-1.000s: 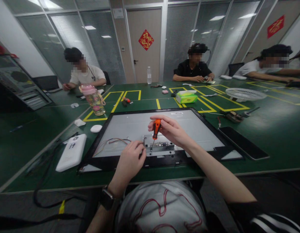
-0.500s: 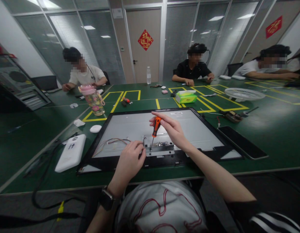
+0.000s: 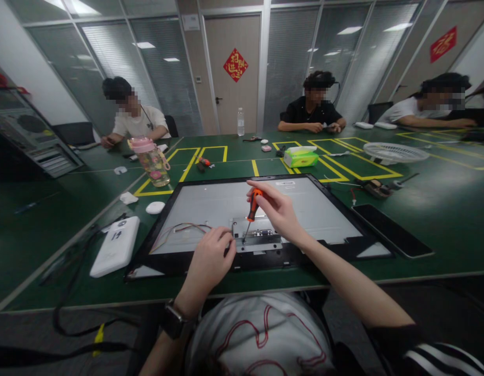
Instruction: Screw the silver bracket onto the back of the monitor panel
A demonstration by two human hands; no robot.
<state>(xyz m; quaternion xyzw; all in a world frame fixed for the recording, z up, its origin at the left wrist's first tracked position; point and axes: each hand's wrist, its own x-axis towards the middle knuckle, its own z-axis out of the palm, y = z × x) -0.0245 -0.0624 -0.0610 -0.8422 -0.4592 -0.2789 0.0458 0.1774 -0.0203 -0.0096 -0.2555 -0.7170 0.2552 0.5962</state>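
Note:
A black-framed display panel point(image 3: 210, 201) lies back side up on the table, with a metal bracket point(image 3: 267, 241) near its front edge. My right hand point(image 3: 279, 209) is closed around an orange and black screwdriver point(image 3: 253, 204), which leans slightly. Its shaft runs down to the left part of the bracket, and the tip appears to meet a screw there. At the bracket's left end is my left hand point(image 3: 212, 250), fingers bent and thumb close to the index finger, gripping that edge; its fingertips are partly hidden. Thin wires point(image 3: 181, 227) run across the panel left of the bracket.
A white power bank point(image 3: 115, 248), a white round case point(image 3: 154, 208) and a pink-lidded bottle point(image 3: 150, 162) stand left of the panel. To its right lies a black phone point(image 3: 391, 230). Beyond are a green tissue pack point(image 3: 300, 156) and a white fan grille point(image 3: 395, 152). Several people sit opposite.
The screwdriver and my right hand have shifted very slightly, with the tip still at the same spot on the bracket. My left hand stays in place. Across the table, a co-worker's hands have moved closer together.

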